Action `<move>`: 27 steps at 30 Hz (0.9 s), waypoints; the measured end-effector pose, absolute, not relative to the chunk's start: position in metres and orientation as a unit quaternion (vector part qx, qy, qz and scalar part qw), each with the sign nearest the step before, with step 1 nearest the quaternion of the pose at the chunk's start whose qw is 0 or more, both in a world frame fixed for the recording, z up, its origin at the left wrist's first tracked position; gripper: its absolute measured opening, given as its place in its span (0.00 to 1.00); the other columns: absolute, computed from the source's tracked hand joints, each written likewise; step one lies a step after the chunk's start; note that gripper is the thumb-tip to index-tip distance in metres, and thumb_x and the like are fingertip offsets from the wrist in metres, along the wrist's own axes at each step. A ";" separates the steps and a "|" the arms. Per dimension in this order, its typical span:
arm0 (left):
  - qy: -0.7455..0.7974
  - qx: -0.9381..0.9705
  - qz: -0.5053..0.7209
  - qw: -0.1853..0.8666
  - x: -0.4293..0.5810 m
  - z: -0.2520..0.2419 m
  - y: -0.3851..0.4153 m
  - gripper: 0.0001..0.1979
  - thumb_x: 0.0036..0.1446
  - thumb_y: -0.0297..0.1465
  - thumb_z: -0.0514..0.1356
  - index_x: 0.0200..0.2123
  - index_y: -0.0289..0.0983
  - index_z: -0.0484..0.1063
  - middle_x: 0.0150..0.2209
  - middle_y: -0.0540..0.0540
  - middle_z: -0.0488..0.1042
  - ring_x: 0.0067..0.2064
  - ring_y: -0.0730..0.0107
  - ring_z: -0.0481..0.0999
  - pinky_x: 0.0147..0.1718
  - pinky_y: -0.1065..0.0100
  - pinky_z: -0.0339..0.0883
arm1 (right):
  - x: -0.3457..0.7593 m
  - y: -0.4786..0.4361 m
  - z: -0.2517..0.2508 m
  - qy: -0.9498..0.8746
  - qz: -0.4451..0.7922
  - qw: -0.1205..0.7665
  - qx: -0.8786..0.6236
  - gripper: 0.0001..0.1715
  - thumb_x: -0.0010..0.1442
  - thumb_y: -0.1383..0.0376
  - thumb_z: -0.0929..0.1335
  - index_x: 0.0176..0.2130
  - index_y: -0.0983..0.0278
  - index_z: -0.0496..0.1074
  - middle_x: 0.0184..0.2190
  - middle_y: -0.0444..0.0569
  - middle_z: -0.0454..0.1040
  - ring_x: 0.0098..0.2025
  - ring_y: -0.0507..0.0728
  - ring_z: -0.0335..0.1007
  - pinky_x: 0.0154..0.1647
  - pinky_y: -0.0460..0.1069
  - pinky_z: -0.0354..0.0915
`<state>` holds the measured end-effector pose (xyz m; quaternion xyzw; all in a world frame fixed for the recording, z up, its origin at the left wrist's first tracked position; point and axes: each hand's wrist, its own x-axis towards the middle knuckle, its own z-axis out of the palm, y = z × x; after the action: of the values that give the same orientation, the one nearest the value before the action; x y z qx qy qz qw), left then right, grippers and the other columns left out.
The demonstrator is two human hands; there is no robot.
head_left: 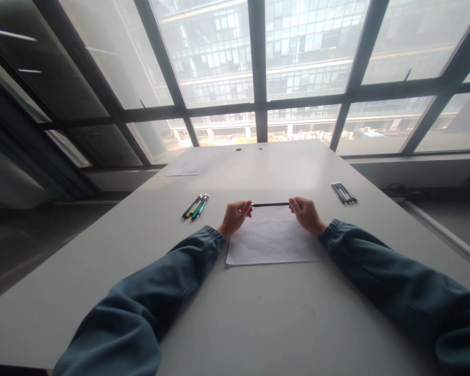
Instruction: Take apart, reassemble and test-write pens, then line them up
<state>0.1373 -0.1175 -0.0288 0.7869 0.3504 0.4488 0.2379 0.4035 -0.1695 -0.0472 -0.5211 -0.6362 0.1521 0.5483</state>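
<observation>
A slim black pen (271, 204) is stretched level between my two hands, above the far part of a white sheet of paper (274, 243). My left hand (236, 216) pinches its left end, fingers closed. The other end is pinched by my right hand (306, 213), also closed. To the left of my left hand lies a group of pens (196, 207) with yellow, blue and green parts. Several grey-and-black pens (344, 193) rest side by side beyond my right hand.
The white table (243, 318) reaches toward large windows. Near its far left edge lie more paper sheets (186, 164). Two small dark spots, one a round black piece (238, 150), show at the far end. A dark curtain (31, 130) hangs at the left.
</observation>
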 end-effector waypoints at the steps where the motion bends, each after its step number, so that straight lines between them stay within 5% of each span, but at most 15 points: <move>1: 0.351 0.787 0.448 0.238 0.137 -0.029 -0.117 0.29 0.67 0.50 0.53 0.22 0.36 0.74 0.19 0.48 0.74 0.23 0.72 0.74 0.29 0.70 0.67 | 0.403 -0.169 -0.047 -0.636 0.151 0.548 -0.521 0.33 0.66 0.43 0.61 0.21 0.61 0.65 0.18 0.46 0.68 0.22 0.54 0.64 0.27 0.49 0.60; 27: 0.351 0.790 0.434 0.255 0.136 -0.034 -0.114 0.30 0.67 0.49 0.53 0.21 0.35 0.73 0.18 0.49 0.72 0.21 0.75 0.71 0.25 0.72 0.64 | 0.402 -0.171 -0.045 -0.637 0.139 0.539 -0.533 0.36 0.65 0.40 0.60 0.20 0.62 0.66 0.16 0.45 0.66 0.20 0.53 0.62 0.26 0.49 0.58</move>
<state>0.1360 -0.1143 -0.0340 0.7896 0.3506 0.4344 0.2549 0.4025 -0.1714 -0.0453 -0.5329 -0.6372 0.1392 0.5392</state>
